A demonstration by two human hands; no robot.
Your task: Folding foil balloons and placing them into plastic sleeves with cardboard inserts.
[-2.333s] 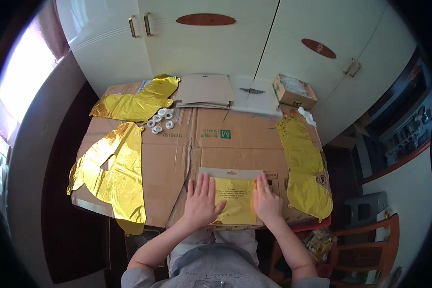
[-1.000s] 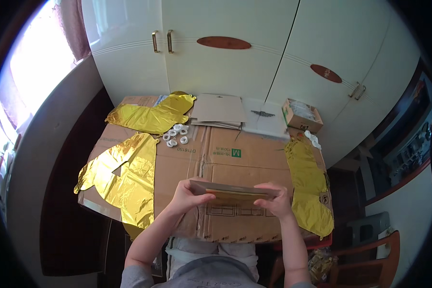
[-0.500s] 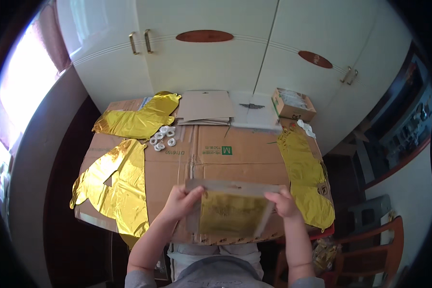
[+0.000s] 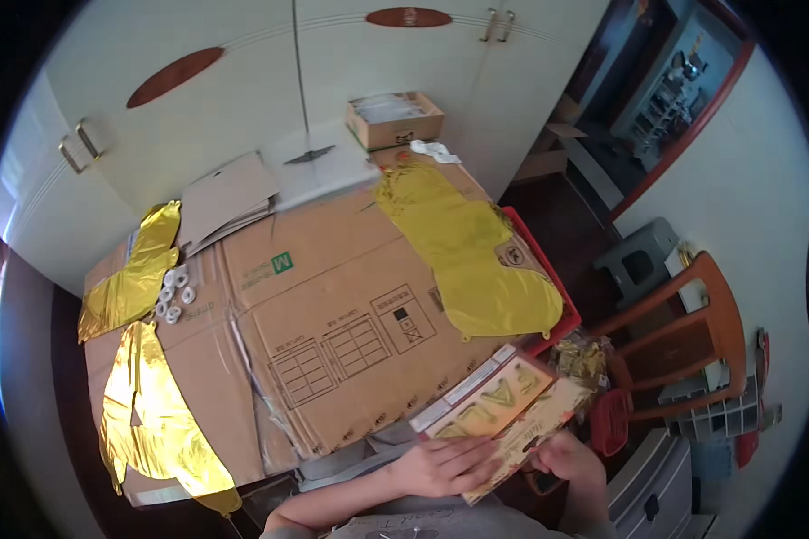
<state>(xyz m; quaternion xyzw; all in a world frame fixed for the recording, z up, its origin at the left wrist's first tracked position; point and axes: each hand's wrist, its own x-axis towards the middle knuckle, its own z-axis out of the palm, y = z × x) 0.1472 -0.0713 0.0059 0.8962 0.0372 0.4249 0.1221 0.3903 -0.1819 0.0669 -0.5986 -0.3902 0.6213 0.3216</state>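
Low at the right, beyond the near edge of the cardboard, is a flat printed cardboard box [image 4: 512, 409] in cream and gold, tilted. My left hand [image 4: 449, 465] lies across its near side with the fingers curled over it. At its right end my right hand [image 4: 571, 458] is closed on the edge; the fingertips are partly hidden. An uninflated gold foil balloon [image 4: 481, 256] lies flat just beyond the box. Two more gold foil balloons lie at the left, one farther back [image 4: 139, 274] and one nearer [image 4: 166, 418]. Small white ribbon rolls [image 4: 173, 295] sit beside them.
Grey-brown cardboard sheets [image 4: 229, 198] and a translucent plastic sleeve [image 4: 319, 171] lie along the back. Near them stands an open carton [image 4: 395, 121] of clear packets. A red tray edge [image 4: 539, 269] borders the right side. A wooden chair [image 4: 674, 346] and grey stool [image 4: 638, 260] stand beyond.
My view has turned right. Both hands have shifted from the table's front to the right. The clear bag with gold foil is out of sight; a printed box is now in the hands.
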